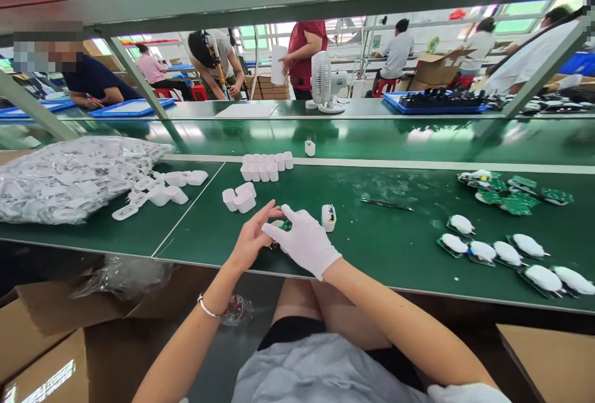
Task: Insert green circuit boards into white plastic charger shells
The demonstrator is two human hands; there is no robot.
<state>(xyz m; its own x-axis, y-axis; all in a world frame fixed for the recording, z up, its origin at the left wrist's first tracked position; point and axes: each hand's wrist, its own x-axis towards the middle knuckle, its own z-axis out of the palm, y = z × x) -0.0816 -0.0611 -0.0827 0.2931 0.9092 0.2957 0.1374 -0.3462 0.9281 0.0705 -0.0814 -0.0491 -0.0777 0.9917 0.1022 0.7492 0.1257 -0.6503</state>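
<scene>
Near the front edge of the bench, my left hand (251,239), bare and with a bracelet on the wrist, meets my right hand (304,243) in a white glove. Between their fingers is a small green circuit board (285,225), mostly covered by the glove. Both hands have their fingers closed around it. Just right of the glove stands a white plastic housing (328,218) with parts showing inside its open top. Beyond my left hand sit a few white housings (240,197), and further back a block of similar housings (260,168) stands in rows.
A large clear bag of white parts (69,173) lies at left, with loose housings (162,194) beside it. To the right are a thin pen-like tool (387,204), green boards (515,194) and several boards with white pads (506,253). A fan (321,80) and other people are beyond.
</scene>
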